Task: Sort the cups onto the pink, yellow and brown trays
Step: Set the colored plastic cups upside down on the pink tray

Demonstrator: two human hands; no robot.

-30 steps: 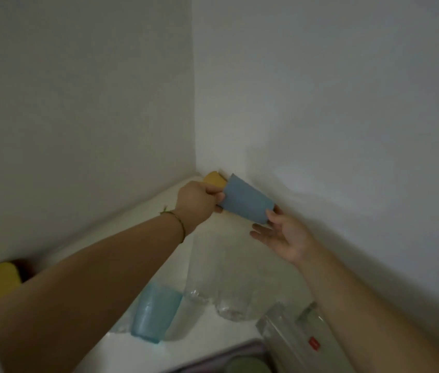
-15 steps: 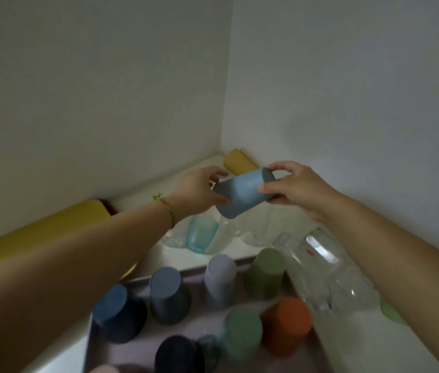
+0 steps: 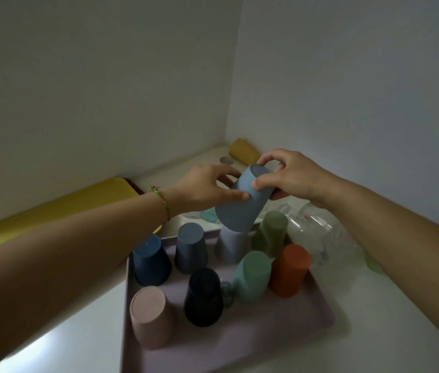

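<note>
Lilac cup (image 3: 230,247), perhaps, beneath blue cup (image 3: 241,212)

Plain room corner: white walls (image 3: 105,90), white tabletop (image 3: 89,335), tray (image 3: 280,327) of cups (image 3: 190,246).

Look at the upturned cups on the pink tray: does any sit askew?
The mint-green plastic cup tilts toward the orange plastic cup, its rim seemingly propped on a small clear glass.

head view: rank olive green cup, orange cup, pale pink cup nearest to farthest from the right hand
1. olive green cup: back right of the pink tray, just below the right hand holding the blue cup
2. orange cup: tray's right side, closer to the camera
3. pale pink cup: tray's front left corner
</note>
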